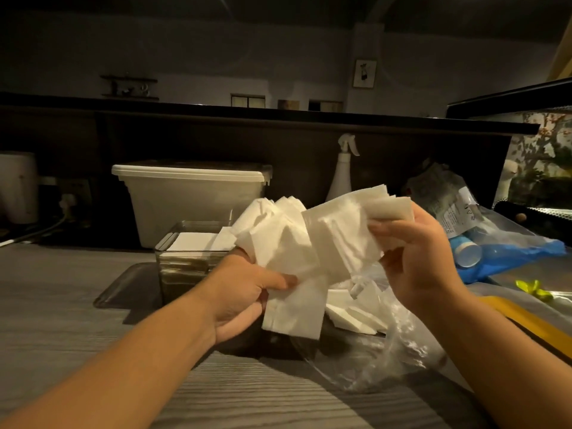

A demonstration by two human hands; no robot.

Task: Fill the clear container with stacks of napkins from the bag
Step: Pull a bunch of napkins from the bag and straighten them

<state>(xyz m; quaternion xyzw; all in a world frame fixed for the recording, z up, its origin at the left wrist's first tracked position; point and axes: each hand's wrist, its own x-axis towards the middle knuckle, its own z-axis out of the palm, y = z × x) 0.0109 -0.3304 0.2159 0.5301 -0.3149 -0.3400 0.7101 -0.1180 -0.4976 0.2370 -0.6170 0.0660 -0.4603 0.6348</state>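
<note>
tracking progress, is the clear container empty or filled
Not empty: a white napkin stack lies inside the clear container; how full, cannot tell.

Looks like the staff side of a dimly lit café or small eatery bar: a grey wood-grain table (62, 305) under a raised dark serving ledge (278, 117) across the middle of the frame. Keeps a white spray bottle (342, 171), a lidded plastic tub (192, 196) and loose white napkins (278, 243) below that ledge. Shows a lit glass display case (538, 150) at the right edge, with a wall shelf (128, 86) and framed picture (364, 73) across the room at the top.
</note>
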